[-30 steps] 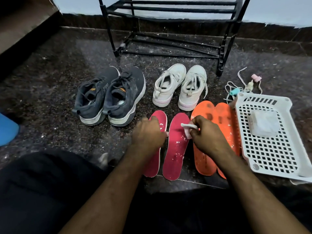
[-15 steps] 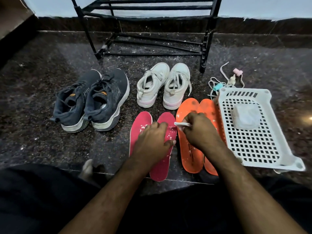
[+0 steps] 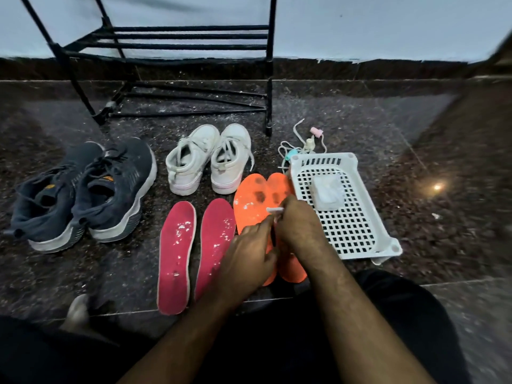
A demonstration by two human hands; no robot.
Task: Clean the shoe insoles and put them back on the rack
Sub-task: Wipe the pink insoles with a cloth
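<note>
Two pink insoles (image 3: 175,256) lie side by side on the dark floor, speckled with white bits. Right of them lie two orange insoles (image 3: 250,200) with dark stains near the toe. My right hand (image 3: 300,225) is over the orange insoles, shut on a small white wipe (image 3: 274,210). My left hand (image 3: 249,256) rests flat with fingers spread on the lower part of the left orange insole, beside the right pink one. The black metal shoe rack (image 3: 177,45) stands at the back against the wall.
A pair of dark grey sneakers (image 3: 83,189) sits at the left, a pair of white sneakers (image 3: 207,159) behind the insoles. A white perforated basket (image 3: 357,228) holding a wipes pack (image 3: 327,191) lies at the right, with loose laces (image 3: 302,142) behind it.
My left hand has left the pink insoles and moved right onto the orange one. My right hand with the wipe shifted onto the orange insoles. The view swung right.
</note>
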